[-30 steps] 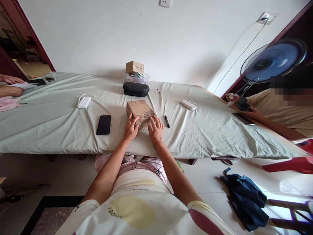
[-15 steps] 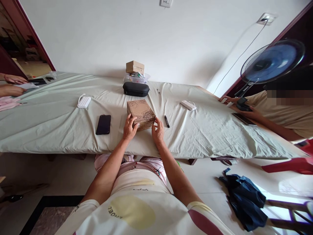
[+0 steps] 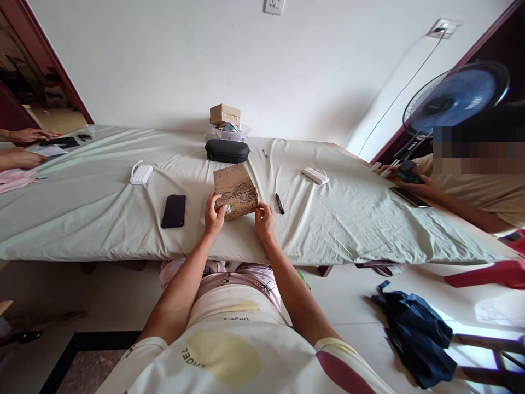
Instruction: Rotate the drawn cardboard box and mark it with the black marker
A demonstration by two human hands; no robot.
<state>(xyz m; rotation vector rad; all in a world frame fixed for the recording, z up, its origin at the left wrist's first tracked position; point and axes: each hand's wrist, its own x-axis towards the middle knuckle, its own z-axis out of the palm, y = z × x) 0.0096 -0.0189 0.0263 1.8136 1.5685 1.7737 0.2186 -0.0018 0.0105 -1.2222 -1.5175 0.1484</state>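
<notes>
A brown cardboard box (image 3: 235, 189) with a printed line pattern is tipped up on the pale green table cloth (image 3: 82, 208) in front of me. My left hand (image 3: 214, 216) grips its near left corner, fingers curled round the edge. On the near right corner sits my right hand (image 3: 264, 221), also closed on the box. A black marker pen (image 3: 279, 203) lies just right of the box, and a black phone (image 3: 173, 210) lies to the left.
A black oval case (image 3: 227, 150), a clear tub with a small cardboard box (image 3: 225, 114) on it, and two white devices (image 3: 140, 174) (image 3: 315, 175) lie farther back. Other people's hands are at the left end (image 3: 24, 160) and right end (image 3: 410, 183). A fan (image 3: 455, 101) runs at right.
The box has been tilted up from lying flat, its top now facing me. Both my hands shifted from its front face to its near corners.
</notes>
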